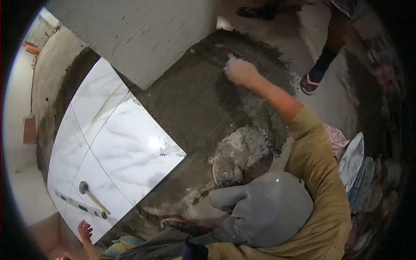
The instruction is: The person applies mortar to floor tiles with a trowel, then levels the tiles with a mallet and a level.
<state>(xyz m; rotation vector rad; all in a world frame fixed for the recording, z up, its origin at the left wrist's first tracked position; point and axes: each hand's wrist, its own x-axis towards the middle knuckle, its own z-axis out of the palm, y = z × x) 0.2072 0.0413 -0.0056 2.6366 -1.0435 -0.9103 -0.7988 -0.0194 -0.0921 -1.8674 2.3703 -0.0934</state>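
My right hand [241, 72] is stretched out low over the dark, grainy mortar [190, 86], its fingers closed. A small blue and whitish bit shows at the fingertips, too blurred to name. Down at the lower left, my left hand [85, 231] hovers near the tile edge with its fingers apart, holding nothing. White marbled tiles [130, 151] lie beside the mortar, with grey smears along one edge. On them rest a mallet [96, 202] with a black head and wooden handle, and a spirit level [80, 205] partly under the handle.
A grey plastered block or wall [147, 34] juts in above the tiles. Another person's foot in a sandal [309, 84] stands at the upper right. White sacks [350, 158] lie to my right. My shoe [227, 173] rests at the mortar's edge.
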